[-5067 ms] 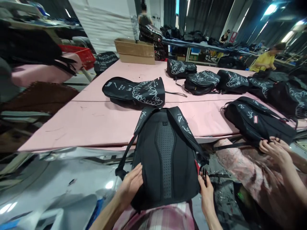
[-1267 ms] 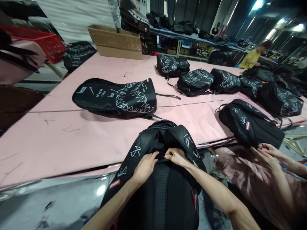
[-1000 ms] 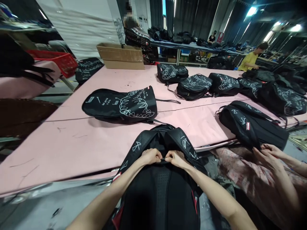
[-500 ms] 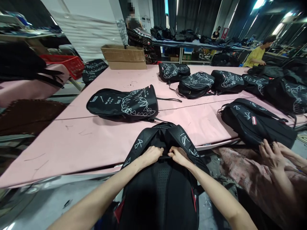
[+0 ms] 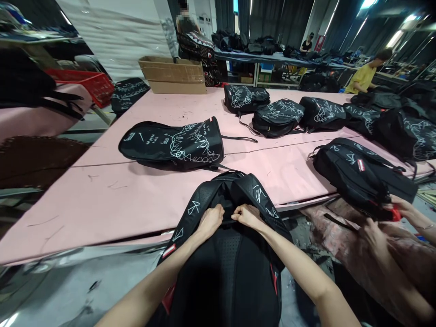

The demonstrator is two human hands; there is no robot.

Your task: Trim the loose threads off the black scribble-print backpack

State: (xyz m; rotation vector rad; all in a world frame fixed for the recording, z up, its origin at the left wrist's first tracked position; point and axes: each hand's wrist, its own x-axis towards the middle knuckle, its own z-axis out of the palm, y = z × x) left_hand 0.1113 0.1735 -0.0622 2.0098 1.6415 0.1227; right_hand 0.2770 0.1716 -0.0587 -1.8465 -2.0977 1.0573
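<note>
The pack (image 5: 254,277), black fabric with a perforated strip (image 5: 229,250) and white-scribbled padded straps (image 5: 250,187), fills the lower centre. The left hand (image 5: 211,220) and right hand (image 5: 248,215) sit apart, curled at its top; whether they pinch anything I cannot tell. Forearms (image 5: 299,265) cross its sides. Beyond, a pink table (image 5: 112,200) carries a rounded bag (image 5: 163,145), mid-left, and an angular cardboard box (image 5: 177,84), top left of centre.

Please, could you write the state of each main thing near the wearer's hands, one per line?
Nearest black backpack: back panel toward the camera.
Left hand: fingers curled at its upper back; grip unclear.
Right hand: fingers curled there too; grip unclear.
White-patterned backpack beyond it, left: lying, patterned side up.
Pink table: bearing several backpacks.
</note>
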